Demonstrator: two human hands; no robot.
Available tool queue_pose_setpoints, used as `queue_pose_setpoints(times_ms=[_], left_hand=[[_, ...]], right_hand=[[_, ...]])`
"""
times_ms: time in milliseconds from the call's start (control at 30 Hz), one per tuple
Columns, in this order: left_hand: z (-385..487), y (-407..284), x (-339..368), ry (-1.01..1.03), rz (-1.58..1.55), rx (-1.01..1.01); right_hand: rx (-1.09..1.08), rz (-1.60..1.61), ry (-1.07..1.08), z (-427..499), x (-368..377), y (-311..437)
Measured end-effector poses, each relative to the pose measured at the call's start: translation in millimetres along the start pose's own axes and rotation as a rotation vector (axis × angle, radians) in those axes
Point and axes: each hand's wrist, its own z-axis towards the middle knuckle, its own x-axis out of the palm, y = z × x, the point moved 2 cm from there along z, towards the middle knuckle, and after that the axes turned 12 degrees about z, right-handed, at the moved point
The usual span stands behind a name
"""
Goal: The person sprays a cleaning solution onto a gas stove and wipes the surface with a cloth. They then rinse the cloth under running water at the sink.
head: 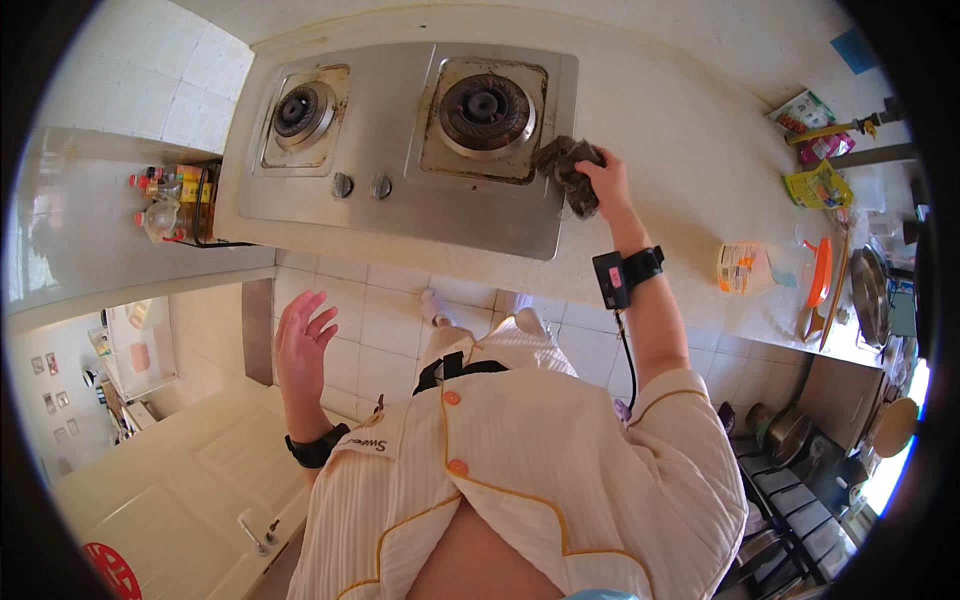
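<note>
My right hand [609, 184] grips a crumpled dark brown cloth [576, 177] at the right edge of a stainless steel two-burner gas stove [382, 127]. The cloth touches the stove's rim near the right burner [486, 112], whose square tray is stained brown. On the left sits the other burner [300, 112], also with grime around it. Two control knobs, a left one [342, 185] and a right one [381, 187], are on the front part of the stove. Raised in the air before the counter, my left hand [304, 334] holds nothing, its fingers apart.
Bottles [161, 214] stand in a black rack left of the stove. On the counter's right are a plastic jug with a label [739, 268], an orange-rimmed item [820, 271], a yellow packet [819, 186] and a steel pan [870, 296]. A white door [202, 480] is at lower left.
</note>
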Motion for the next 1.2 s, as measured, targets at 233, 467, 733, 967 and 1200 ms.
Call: queue_pose_setpoints(times_ms=[233, 467, 733, 967, 1200], left_hand=[[-8, 14, -21, -0.112, -0.090, -0.071], [-30, 31, -41, -0.221, -0.163, -0.026], [-49, 44, -55, -0.261, -0.136, -0.072], [-44, 40, -68, -0.274, -0.163, -0.041], [-27, 33, -63, -0.235, -0.154, -0.035]], right_hand=[[-0.244, -0.541, -0.069, 90, 33, 30], [-0.570, -1.392, 0.275, 149, 85, 30], [-0.664, -1.469, 0.259, 103, 88, 2], [-0.633, -1.306, 0.253, 8, 82, -25], [-0.762, -1.221, 0.347, -25, 112, -42]])
